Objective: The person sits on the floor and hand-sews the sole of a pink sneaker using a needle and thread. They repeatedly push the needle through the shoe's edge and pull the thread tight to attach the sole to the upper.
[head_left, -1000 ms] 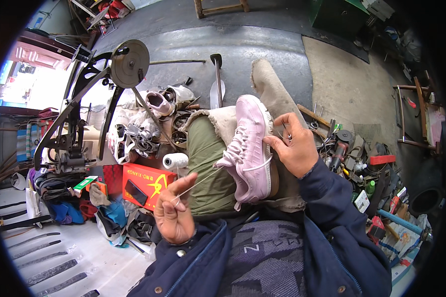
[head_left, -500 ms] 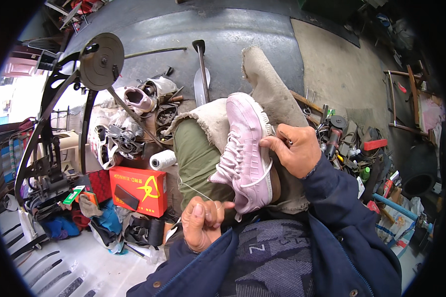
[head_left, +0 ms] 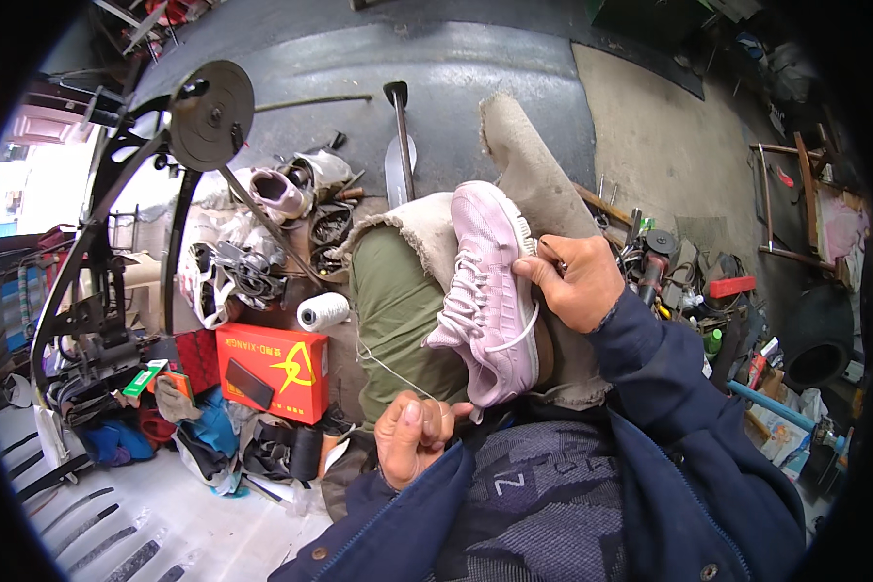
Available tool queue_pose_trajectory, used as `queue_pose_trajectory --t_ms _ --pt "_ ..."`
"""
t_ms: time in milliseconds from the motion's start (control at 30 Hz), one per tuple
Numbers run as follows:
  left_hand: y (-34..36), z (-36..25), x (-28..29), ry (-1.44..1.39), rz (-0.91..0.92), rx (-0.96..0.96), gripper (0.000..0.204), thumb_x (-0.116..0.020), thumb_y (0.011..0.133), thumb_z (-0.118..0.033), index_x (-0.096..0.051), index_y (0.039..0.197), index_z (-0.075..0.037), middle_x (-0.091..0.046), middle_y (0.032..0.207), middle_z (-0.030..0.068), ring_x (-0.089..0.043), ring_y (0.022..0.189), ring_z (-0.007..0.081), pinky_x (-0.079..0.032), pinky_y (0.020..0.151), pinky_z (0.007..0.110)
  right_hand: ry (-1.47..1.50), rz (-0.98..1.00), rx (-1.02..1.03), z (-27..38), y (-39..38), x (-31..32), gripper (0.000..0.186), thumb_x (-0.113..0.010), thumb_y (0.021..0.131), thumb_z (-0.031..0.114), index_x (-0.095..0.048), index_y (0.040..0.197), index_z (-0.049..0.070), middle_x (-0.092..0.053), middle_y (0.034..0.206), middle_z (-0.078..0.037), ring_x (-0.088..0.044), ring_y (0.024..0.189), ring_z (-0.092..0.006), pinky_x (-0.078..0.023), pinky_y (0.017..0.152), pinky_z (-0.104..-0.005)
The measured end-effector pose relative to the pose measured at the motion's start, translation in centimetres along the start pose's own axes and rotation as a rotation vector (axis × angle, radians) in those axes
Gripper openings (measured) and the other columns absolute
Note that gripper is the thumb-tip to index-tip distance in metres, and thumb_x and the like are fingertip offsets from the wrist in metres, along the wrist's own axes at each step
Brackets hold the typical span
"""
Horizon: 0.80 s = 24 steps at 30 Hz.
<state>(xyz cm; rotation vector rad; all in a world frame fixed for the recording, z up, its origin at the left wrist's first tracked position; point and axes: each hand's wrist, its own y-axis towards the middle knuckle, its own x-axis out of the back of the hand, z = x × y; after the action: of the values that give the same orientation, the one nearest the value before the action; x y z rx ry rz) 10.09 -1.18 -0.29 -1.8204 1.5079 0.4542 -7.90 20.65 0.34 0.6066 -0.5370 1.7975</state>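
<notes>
A pink lace-up sneaker (head_left: 485,281) rests on my lap, toe pointing away from me, over a frayed beige cloth (head_left: 533,155) and green trousers (head_left: 398,310). My right hand (head_left: 580,281) is closed at the shoe's right side, thumb by the white sole edge. Something small and dark shows between its fingers, too hidden to name. My left hand (head_left: 412,436) is curled near the heel, pinching a white thread (head_left: 388,371) that runs over my leg. A white thread spool (head_left: 323,312) lies left of my knee.
At left stands a black machine with a large wheel (head_left: 211,114). Near it lie a red box (head_left: 272,373) with a dark flat object on top, and another pink shoe (head_left: 279,192) among clutter. Tools, including a grinder-like one (head_left: 660,252), and a red block (head_left: 732,287) crowd the right.
The shoe has tipped slightly, so more of its opening at the heel shows. My left hand has shifted a little right with the thread. My right hand keeps its place beside the sole.
</notes>
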Motion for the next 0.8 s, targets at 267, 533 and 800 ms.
queue_pose_trajectory --t_ms 267,533,800 --pt "-1.4 -0.5 2.0 -0.048 -0.09 -0.079 0.027 -0.048 0.11 -0.022 -0.053 0.089 -0.005 -0.065 0.083 0.0162 -0.068 0.088 0.0334 -0.054 0.101 0.054 -0.001 -0.043 0.02 -0.5 -0.7 0.6 0.039 -0.076 0.092 0.035 -0.069 0.079 -0.001 -0.063 0.073 -0.026 -0.062 0.07 -0.0467 -0.047 0.06 -0.0489" --pt "-4.2 -5.8 13.3 0.244 -0.454 -0.184 0.02 -0.057 0.107 -0.022 -0.053 0.12 -0.007 -0.065 0.125 0.0204 -0.075 0.088 0.0334 -0.066 0.072 0.049 0.082 -0.061 0.01 -1.2 -1.0 0.8 0.042 -0.076 0.09 0.038 -0.067 0.077 -0.001 -0.064 0.072 -0.024 -0.063 0.068 -0.0445 -0.046 0.06 -0.049" --pt "-3.0 -4.6 4.4 0.777 -0.201 -0.481 0.035 -0.059 0.102 -0.005 -0.05 0.135 0.001 -0.063 0.13 0.0171 -0.064 0.12 0.0271 -0.049 0.108 0.042 0.18 -0.11 0.087 -2.2 -1.3 0.7 0.034 -0.077 0.092 0.026 -0.066 0.08 -0.004 -0.061 0.064 -0.02 -0.053 0.051 -0.0272 -0.043 0.053 -0.0393"
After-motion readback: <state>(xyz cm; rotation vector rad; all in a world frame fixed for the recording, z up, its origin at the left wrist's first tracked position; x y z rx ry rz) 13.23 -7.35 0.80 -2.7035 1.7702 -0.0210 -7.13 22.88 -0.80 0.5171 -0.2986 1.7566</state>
